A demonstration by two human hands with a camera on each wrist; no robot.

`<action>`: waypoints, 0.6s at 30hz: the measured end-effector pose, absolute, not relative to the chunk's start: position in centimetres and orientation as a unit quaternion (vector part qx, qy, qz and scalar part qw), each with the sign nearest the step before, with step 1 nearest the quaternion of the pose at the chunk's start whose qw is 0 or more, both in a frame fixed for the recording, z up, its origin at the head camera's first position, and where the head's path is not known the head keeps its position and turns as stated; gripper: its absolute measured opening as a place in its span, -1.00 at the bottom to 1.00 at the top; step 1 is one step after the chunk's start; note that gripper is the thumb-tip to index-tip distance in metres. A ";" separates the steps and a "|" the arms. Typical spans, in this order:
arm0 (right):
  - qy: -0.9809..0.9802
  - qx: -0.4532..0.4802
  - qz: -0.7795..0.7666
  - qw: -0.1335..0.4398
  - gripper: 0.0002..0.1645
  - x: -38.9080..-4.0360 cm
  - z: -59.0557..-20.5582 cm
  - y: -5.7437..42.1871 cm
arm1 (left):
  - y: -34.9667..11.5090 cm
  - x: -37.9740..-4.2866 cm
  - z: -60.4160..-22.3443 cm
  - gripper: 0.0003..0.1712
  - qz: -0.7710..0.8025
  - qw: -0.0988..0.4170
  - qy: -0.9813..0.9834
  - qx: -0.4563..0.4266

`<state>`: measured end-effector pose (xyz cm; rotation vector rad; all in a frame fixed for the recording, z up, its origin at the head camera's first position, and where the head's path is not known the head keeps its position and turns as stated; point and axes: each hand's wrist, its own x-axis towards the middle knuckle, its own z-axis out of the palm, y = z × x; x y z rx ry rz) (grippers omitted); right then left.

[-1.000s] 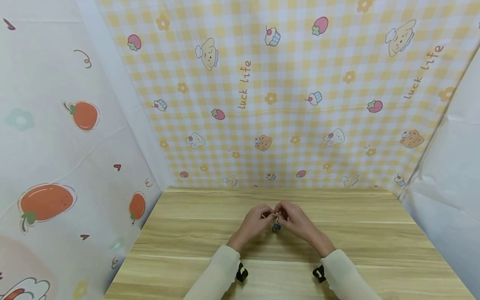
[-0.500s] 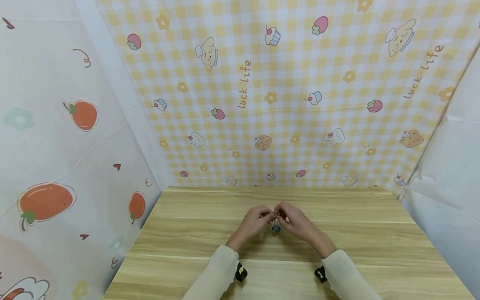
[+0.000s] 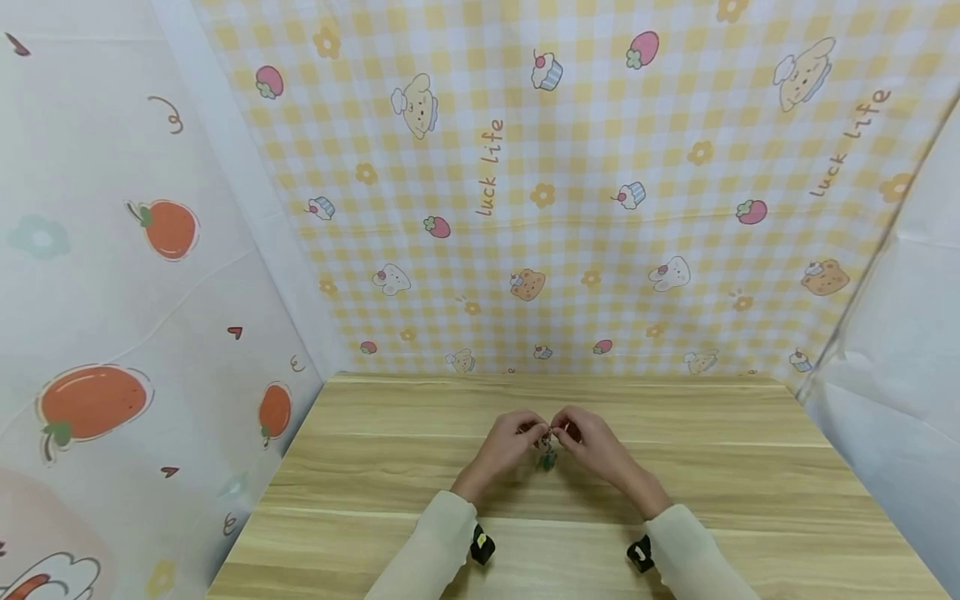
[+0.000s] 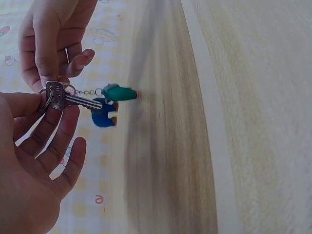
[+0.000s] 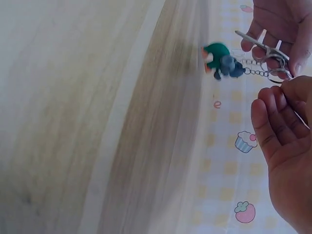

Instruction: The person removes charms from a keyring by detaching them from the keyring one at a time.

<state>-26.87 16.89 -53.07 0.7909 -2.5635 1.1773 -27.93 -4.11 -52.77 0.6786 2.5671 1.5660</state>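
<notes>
Above the table my left hand (image 3: 510, 446) and right hand (image 3: 596, 442) meet fingertip to fingertip. Between thumb and fingers, the left hand pinches a silver key (image 4: 80, 101) at its head, close by the ring. The right hand (image 5: 287, 141) pinches a metal key ring (image 5: 279, 74) with thumb and forefinger, its other fingers loosely bent. From the ring, thin chains carry two small figure charms, a green one (image 4: 119, 92) and a blue one (image 4: 102, 116). In the head view the charms (image 3: 547, 458) dangle below the fingertips. Fingers partly hide the ring.
The wooden table (image 3: 375, 467) extends around both forearms. Behind it stands a yellow checked cloth (image 3: 570, 250), with a white printed cloth (image 3: 225, 275) at the left. A black wrist device (image 3: 482, 544) shows at the left cuff and another (image 3: 641, 553) at the right.
The hanging charms have swung and turned, showing blue before and greenish now. Both hands stay nearly in place, with only small finger shifts at the ring.
</notes>
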 end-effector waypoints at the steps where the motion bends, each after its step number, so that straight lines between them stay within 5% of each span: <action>1: -0.869 0.267 0.402 0.106 -0.86 -26.9 -53.1 16.9 | -4.1 -27.9 -52.8 -0.75 0.508 0.028 0.831 0.223; 18: -0.860 0.289 0.385 0.166 -0.78 -26.9 -53.3 16.8 | -4.0 -27.9 -52.7 -0.78 0.505 0.019 0.830 0.235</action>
